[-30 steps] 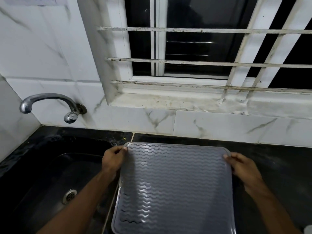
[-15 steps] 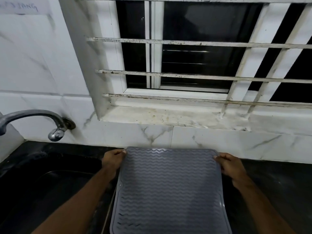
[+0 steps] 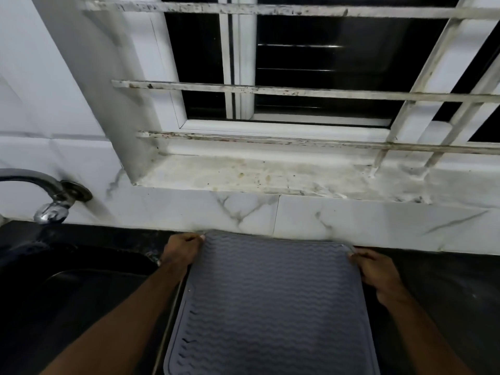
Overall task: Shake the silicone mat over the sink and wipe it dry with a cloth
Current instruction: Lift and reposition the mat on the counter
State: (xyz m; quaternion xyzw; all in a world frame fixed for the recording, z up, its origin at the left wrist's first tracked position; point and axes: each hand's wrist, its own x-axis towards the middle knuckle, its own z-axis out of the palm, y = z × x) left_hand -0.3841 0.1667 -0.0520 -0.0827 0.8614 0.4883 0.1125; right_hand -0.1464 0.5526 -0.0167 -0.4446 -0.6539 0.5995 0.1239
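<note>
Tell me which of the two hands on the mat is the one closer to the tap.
The left hand, gripping the silicone mat's far left corner. The tap is up on that side; the right hand grips the opposite corner, farther from it.

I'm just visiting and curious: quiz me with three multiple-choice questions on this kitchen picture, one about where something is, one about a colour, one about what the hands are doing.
1. Where is the curved metal tap?
A. To the left of the mat
B. To the right of the mat
C. On the windowsill

2. What colour is the wavy-ribbed silicone mat?
A. Red
B. Grey
C. Yellow

3. How is the mat held?
A. The left hand and right hand each grip a far corner
B. One hand alone holds it
C. Nobody touches it

Answers:
1. A: the tap juts from the wall at the left edge, above the dark sink.
2. B: its ribbed surface is grey.
3. A: fingers pinch both far corners.
</note>
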